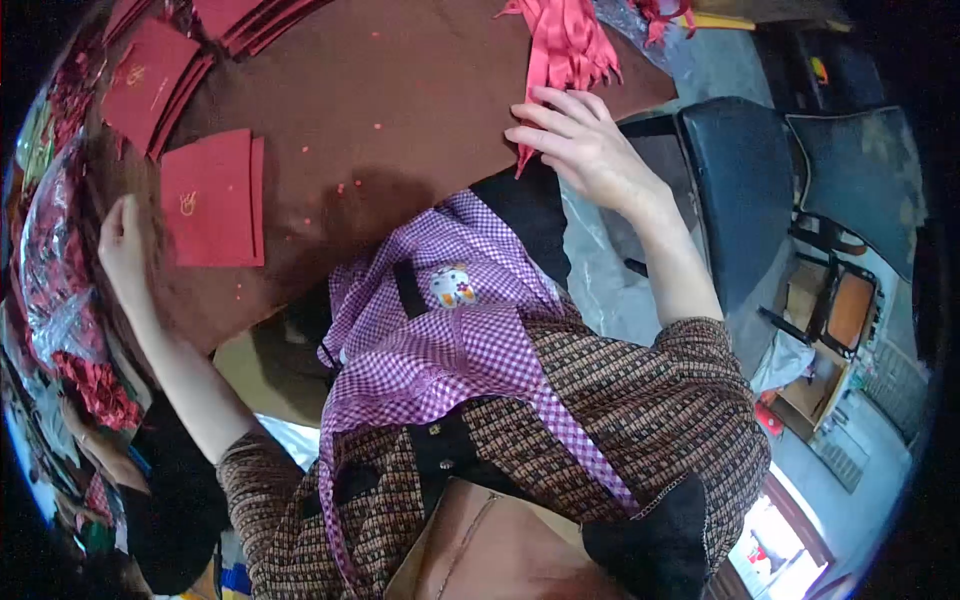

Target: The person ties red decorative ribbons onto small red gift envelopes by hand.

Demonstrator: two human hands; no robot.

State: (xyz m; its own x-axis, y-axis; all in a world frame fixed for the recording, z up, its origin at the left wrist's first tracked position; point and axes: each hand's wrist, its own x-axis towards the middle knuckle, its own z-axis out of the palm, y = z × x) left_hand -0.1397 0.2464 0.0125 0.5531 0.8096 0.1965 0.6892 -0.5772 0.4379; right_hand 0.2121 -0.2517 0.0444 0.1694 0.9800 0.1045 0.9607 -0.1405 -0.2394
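My left hand [124,250] is at the table's left side, its fingers curled together with nothing showing in them. Just right of it lies a small stack of red cards or envelopes [210,200] with a gold mark on the front. My right hand [592,150] has its fingers extended and apart, fingertips over the tails of a bundle of pinkish-red ribbons [565,50] at the table's right edge. One ribbon tail hangs down below the fingers.
More red cards [150,85] lie fanned at the upper left of the brown tabletop [400,100], which has small red bits scattered on it. Plastic-wrapped red material [65,250] fills the far left, near another person's arm [105,450]. Dark chairs [735,190] stand to the right.
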